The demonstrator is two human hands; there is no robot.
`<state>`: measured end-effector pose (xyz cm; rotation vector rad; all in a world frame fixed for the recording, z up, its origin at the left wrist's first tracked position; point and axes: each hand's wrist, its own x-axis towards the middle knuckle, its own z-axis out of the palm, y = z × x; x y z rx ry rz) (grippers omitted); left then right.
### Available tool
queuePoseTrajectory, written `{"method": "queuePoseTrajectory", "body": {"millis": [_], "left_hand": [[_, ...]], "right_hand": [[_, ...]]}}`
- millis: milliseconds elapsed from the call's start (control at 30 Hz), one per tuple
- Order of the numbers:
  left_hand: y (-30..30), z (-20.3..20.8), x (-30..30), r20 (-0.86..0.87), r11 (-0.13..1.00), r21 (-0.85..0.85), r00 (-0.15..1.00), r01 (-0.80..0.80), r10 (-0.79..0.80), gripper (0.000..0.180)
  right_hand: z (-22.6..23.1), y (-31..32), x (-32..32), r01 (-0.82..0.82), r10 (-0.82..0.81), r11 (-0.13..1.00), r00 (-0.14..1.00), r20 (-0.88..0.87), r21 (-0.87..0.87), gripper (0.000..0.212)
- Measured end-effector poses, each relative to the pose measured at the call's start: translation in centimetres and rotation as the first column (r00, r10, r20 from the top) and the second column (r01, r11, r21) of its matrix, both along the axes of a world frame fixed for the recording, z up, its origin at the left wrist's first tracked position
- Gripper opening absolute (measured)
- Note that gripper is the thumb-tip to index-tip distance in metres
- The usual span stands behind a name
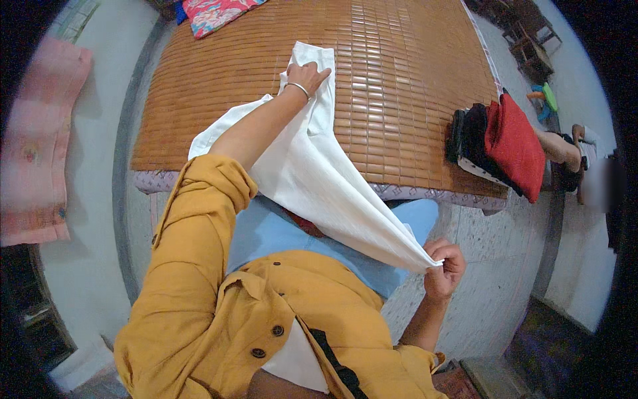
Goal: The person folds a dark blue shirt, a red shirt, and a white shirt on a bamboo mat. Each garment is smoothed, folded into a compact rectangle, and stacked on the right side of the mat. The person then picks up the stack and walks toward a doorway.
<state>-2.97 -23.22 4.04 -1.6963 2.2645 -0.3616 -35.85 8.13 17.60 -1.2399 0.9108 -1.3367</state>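
The right hand [444, 269] pinches one end of one white garment [319, 176]; the left hand [307, 76], wearing one bracelet [299, 89], touches it, grip unclear.

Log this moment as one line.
left hand: on white garment, far end | right hand: pinching its near end | folded clothes: stacked at right edge of brown mat
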Motion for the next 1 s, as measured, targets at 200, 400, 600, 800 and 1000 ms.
{"method": "queuePoseTrajectory", "body": {"millis": [200, 400, 600, 800, 1000], "left_hand": [[0.9, 0.2, 0.5, -0.111, 0.955, 0.183, 0.970, 0.234, -0.217, 0.030], [1.6, 1.2, 4.1, -0.259, 0.939, 0.139, 0.927, 0.315, -0.273, 0.038], [5.4, 8.3, 12.6, -0.404, 0.973, 0.184, 0.913, 0.140, -0.055, 0.043], [13.2, 16.4, 21.4, -0.524, 0.933, -0.313, 0.787, 0.177, -0.325, 0.045], [15.0, 21.9, 29.1, -0.374, 0.916, -0.388, 0.926, -0.099, -0.058, 0.048]], "right_hand": [[0.2, -0.4, 0.5, 0.000, 0.001, 1.000, 0.996, 0.094, -0.011, 0.024], [1.0, -0.4, -0.5, 0.044, -0.038, 0.994, 0.997, 0.060, -0.101, 0.023], [4.1, -1.2, -3.4, 0.215, -0.185, 0.946, 0.972, 0.143, -0.243, 0.021], [6.9, -3.2, -2.8, 0.135, -0.045, 0.930, 0.965, 0.259, -0.341, 0.017], [7.5, -13.5, 0.4, 0.142, -0.213, 0.963, 0.922, -0.323, -0.229, 0.017]]}}
